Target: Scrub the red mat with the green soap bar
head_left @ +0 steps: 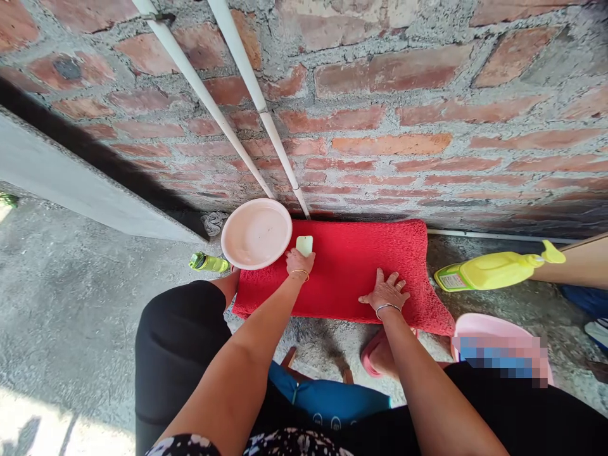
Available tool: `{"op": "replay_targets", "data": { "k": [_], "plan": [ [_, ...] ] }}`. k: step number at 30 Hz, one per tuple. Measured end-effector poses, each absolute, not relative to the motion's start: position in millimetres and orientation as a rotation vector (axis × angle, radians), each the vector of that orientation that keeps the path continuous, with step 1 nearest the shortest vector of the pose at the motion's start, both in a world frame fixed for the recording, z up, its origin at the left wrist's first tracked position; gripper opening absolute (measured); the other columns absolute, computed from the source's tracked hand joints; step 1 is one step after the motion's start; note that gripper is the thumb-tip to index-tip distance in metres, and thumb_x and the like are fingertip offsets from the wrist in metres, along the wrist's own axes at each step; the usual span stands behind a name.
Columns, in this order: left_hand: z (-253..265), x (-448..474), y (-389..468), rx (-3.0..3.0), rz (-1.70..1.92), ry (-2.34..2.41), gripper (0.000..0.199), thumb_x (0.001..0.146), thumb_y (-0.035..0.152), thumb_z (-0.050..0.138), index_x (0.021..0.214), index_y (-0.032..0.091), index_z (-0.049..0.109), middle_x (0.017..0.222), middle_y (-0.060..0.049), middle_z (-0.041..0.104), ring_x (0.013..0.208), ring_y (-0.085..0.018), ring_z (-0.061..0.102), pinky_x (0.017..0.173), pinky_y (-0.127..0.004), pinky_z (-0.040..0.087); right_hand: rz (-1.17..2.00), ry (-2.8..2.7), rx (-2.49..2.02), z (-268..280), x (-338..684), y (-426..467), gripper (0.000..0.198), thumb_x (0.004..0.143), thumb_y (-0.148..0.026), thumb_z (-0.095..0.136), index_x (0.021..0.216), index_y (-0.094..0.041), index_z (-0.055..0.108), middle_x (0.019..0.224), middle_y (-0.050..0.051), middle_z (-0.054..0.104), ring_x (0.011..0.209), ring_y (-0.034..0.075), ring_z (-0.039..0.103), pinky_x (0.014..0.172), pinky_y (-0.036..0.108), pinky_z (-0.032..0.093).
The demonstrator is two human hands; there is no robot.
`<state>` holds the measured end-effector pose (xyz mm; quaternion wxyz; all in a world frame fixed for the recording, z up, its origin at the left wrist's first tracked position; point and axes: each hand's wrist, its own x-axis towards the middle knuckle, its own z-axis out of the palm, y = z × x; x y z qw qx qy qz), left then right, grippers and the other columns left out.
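A red cloth (349,269) with a shaggy, towel-like texture at its ends covers a low, flat support. My left hand (300,260) is closed round a pale green, flat piece with rounded corners and a small hole near its far edge (304,245), which rests against the cloth. The underside of that piece is hidden; it may be a scrub brush. Towards the cloth's right end, my right hand (387,294) lies flat with spread fingers and holds nothing. A pale pink basin (257,234) stands at the cloth's left end, beside my left hand.
Left of the basin lies a green bottle (209,262). A yellow pump bottle (489,271) and a pink tub (498,326) with blurred contents are to the right. Behind rises a brick wall (389,145) with white pipes (280,149). A grey slab (95,171) borders the left.
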<state>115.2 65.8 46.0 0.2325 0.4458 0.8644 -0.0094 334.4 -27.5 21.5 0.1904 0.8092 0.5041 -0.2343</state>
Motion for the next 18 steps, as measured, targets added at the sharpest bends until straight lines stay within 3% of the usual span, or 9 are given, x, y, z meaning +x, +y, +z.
{"op": "replay_targets", "data": {
  "k": [10,18],
  "plan": [
    [47.2,196.2,46.7,1.512,-0.026,2.023,0.063,0.075,0.055,0.066,0.123,0.019,0.048,0.131,-0.014,0.051,0.119,-0.027,0.054,0.093,-0.034,0.048,-0.640,1.430,2.283,16.5,335.4,-28.7,0.119,0.056,-0.071,0.074,0.152,-0.027,0.020,0.157,0.023,0.013,0.141,0.045,0.019,0.100,0.061,0.029],
    [53.4,129.6,102.0,1.233,0.056,2.344,0.060,0.078,0.055,0.063,0.122,0.017,0.048,0.128,-0.018,0.054,0.118,-0.029,0.057,0.093,-0.037,0.047,-0.636,1.423,2.255,16.1,334.2,-27.7,0.114,0.061,-0.062,0.076,0.153,-0.029,0.018,0.158,0.022,0.012,0.141,0.045,0.020,0.100,0.060,0.031]
  ]
}}
